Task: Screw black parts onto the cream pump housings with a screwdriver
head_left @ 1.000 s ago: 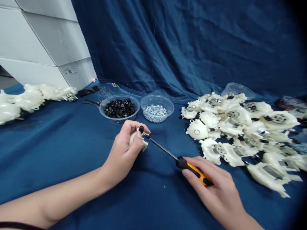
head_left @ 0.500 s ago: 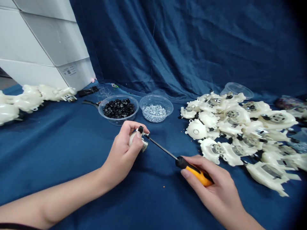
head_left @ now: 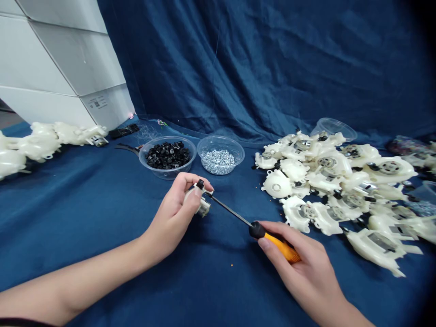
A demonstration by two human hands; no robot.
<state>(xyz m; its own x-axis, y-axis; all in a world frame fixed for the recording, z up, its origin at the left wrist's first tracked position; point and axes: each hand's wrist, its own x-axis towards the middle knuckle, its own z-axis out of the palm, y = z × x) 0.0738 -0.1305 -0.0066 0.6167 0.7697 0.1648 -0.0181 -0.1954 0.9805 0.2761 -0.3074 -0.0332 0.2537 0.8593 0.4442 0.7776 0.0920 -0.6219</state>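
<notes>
My left hand (head_left: 179,206) is closed round a cream plastic housing (head_left: 203,209), most of it hidden by the fingers. A small black part (head_left: 200,183) sticks up from the housing by my thumb. In my right hand (head_left: 303,259) is a screwdriver (head_left: 281,247) with an orange and black handle. Its steel shaft slants up to the left, and the tip meets the housing just right of the black part. The exact contact point is too small to make out.
A clear bowl of black plastic pieces (head_left: 142,159) stands beyond my left hand, beside a clear bowl of silver screws (head_left: 241,161). Many cream housings (head_left: 330,172) are heaped at right; several more (head_left: 41,143) lie at left. White boxes (head_left: 51,50) are stacked back left.
The screwdriver handle has turned a little in my right hand, its tip staying at the housing. My left hand holds nearly the same place.
</notes>
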